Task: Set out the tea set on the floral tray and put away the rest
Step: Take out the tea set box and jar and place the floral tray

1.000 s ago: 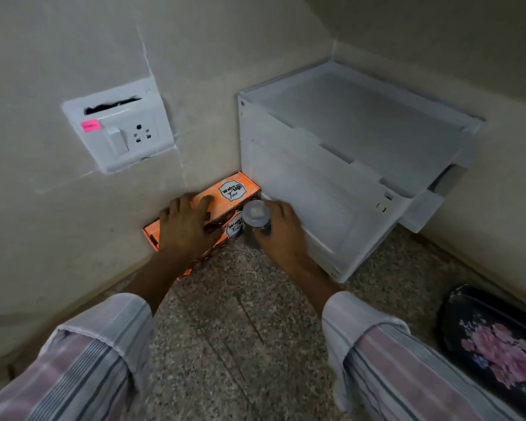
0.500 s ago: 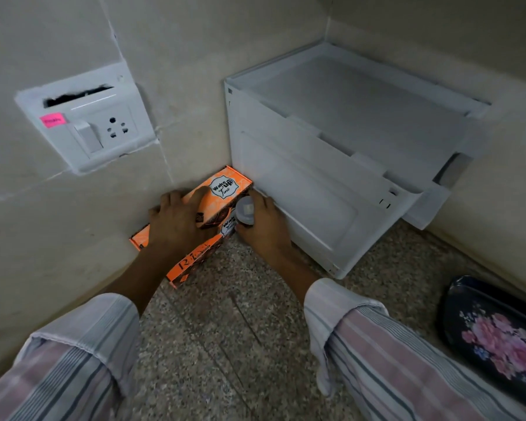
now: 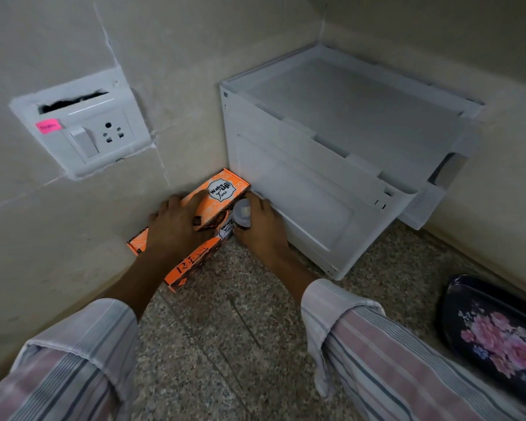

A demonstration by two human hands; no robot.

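Box: orange tea box lies on the floor along the foot of the wall, one end just beside the white storage unit; that corner slot looks like a put-away spot, out of the walking space.
Left hand: left hand rests palm-down on the box top, fingers spread and nearly straight, seemingly pressing it toward the wall rather than gripping it.
Right hand: right hand has its fingers curled round a small clear jar, held upright at the box's right end, next to the unit's front; I judge it is being set down beside the box so the two are stored together.
Tray: floral tray lies on the floor at lower right, well apart from both hands; the part in view carries nothing, so I judge the setting-out still lies ahead.
Wall: a socket plate with a pink sticker sits above the box.
Change: against the frame half a second back, hands, box and jar keep the same arrangement in the corner; the left hand's fingers reach slightly further over the box top, and only the view shifts a little.
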